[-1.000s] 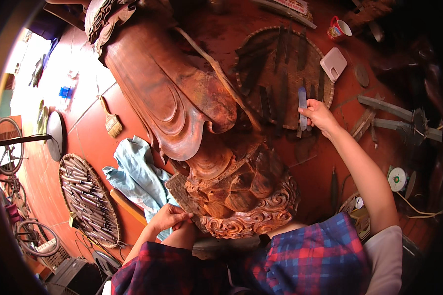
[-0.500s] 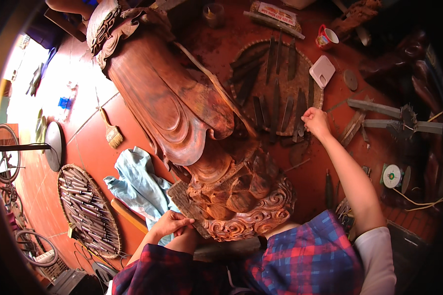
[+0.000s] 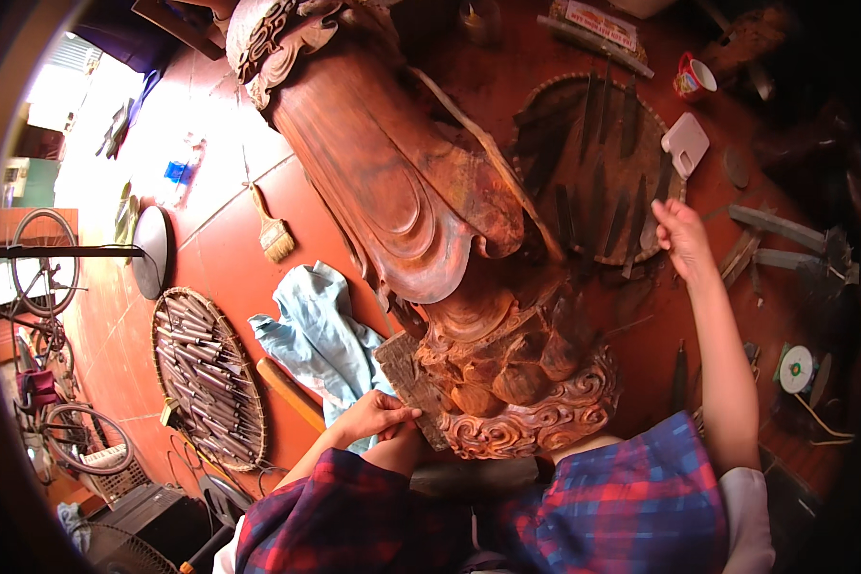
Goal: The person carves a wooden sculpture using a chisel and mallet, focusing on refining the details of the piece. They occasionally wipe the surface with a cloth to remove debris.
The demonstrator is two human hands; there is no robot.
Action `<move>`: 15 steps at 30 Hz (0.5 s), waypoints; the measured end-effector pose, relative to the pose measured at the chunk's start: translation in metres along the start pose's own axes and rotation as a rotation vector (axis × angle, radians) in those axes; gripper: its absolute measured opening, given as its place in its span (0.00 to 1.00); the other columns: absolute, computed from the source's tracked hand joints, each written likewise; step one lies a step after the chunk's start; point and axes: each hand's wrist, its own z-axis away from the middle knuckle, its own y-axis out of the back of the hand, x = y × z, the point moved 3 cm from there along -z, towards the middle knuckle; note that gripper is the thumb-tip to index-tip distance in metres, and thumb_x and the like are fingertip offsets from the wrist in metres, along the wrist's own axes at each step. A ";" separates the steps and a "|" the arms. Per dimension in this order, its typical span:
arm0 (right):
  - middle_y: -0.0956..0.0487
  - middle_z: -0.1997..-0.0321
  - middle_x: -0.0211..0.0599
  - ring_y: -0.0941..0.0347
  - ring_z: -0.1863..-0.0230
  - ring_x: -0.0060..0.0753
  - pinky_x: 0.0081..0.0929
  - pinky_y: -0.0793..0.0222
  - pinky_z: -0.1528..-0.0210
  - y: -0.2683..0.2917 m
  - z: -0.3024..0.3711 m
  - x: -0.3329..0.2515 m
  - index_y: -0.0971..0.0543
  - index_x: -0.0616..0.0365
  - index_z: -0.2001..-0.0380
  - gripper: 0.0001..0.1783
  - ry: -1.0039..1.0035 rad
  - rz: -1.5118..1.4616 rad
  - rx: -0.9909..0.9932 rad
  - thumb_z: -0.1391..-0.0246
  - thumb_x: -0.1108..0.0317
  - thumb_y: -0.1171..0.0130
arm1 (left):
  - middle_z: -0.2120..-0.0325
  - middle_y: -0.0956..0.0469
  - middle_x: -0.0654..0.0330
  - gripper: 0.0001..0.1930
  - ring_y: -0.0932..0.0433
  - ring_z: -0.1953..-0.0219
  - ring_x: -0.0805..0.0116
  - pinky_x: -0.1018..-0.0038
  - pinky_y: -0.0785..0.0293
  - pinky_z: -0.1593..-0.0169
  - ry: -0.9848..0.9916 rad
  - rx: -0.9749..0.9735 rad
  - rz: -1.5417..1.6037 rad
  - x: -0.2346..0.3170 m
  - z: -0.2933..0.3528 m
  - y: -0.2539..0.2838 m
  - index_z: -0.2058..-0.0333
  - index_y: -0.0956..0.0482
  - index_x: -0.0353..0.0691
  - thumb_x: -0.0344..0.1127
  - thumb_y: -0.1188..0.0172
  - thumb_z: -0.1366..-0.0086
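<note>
A large carved wooden statue (image 3: 378, 182) lies slanting away in front of me, its scrolled base (image 3: 526, 426) close to my lap. My left hand (image 3: 378, 418) is closed, thumb and fingertips pinched together at the edge of a rough wooden block (image 3: 409, 383) on the base's left side. What the pinch holds, if anything, is too small to tell. My right hand (image 3: 681, 239) is raised over the right rim of a round woven tray (image 3: 584, 251) with several dark, flat files (image 3: 617, 222). Its fingers are curled together; anything in them cannot be made out.
Left of the statue lie a light blue cloth (image 3: 320, 320), a brush (image 3: 273, 230) and a round basket (image 3: 260, 430) of chisel-like tools. A white phone (image 3: 686, 143) rests on the tray's rim, near a red cup (image 3: 694, 78). Metal bars (image 3: 780, 230) lie further right.
The whole view has shifted, so things appear further right. My right hand has stayed near the tray's right rim, its fingers turned slightly upward. My left hand remains by the block.
</note>
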 end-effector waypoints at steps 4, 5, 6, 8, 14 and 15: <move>0.21 0.68 0.28 0.22 0.72 0.18 0.15 0.26 0.73 -0.084 0.088 -0.080 0.27 0.56 0.59 0.07 0.193 -0.250 -0.241 0.39 0.73 0.40 | 0.89 0.26 0.65 0.22 0.28 0.86 0.78 0.77 0.32 0.80 0.000 -0.005 0.007 0.002 -0.002 -0.001 0.74 0.14 0.36 0.51 0.36 0.34; 0.20 0.65 0.32 0.21 0.70 0.21 0.16 0.25 0.71 -0.100 0.102 -0.089 0.26 0.58 0.58 0.08 0.214 -0.235 -0.346 0.40 0.74 0.40 | 0.89 0.26 0.64 0.22 0.28 0.86 0.77 0.77 0.31 0.80 0.011 -0.003 0.014 0.002 -0.001 -0.001 0.74 0.14 0.36 0.51 0.36 0.34; 0.19 0.63 0.35 0.20 0.69 0.24 0.17 0.23 0.69 -0.116 0.113 -0.095 0.26 0.59 0.57 0.10 0.237 -0.219 -0.453 0.41 0.75 0.39 | 0.90 0.26 0.65 0.21 0.28 0.86 0.79 0.78 0.33 0.80 0.027 -0.007 0.014 0.005 0.001 0.000 0.75 0.14 0.36 0.51 0.36 0.34; 0.19 0.61 0.42 0.19 0.65 0.30 0.21 0.21 0.63 -0.136 0.123 -0.089 0.23 0.62 0.60 0.09 0.245 -0.179 -0.497 0.43 0.75 0.36 | 0.90 0.26 0.67 0.20 0.30 0.86 0.81 0.80 0.36 0.80 0.052 -0.022 0.015 0.014 0.000 -0.001 0.76 0.14 0.37 0.49 0.36 0.34; 0.18 0.54 0.49 0.22 0.55 0.25 0.24 0.27 0.51 -0.174 0.126 -0.072 0.27 0.60 0.71 0.11 0.245 -0.064 -0.491 0.47 0.73 0.32 | 0.88 0.23 0.65 0.24 0.24 0.82 0.78 0.76 0.28 0.74 0.028 0.031 -0.199 0.018 0.001 0.001 0.77 0.15 0.36 0.52 0.37 0.34; 0.18 0.56 0.48 0.22 0.55 0.25 0.24 0.26 0.53 -0.176 0.128 -0.074 0.28 0.60 0.72 0.11 0.337 0.036 -0.474 0.49 0.74 0.32 | 0.88 0.22 0.65 0.24 0.23 0.82 0.78 0.75 0.27 0.73 0.005 0.051 -0.281 0.020 0.001 0.001 0.78 0.15 0.36 0.53 0.37 0.34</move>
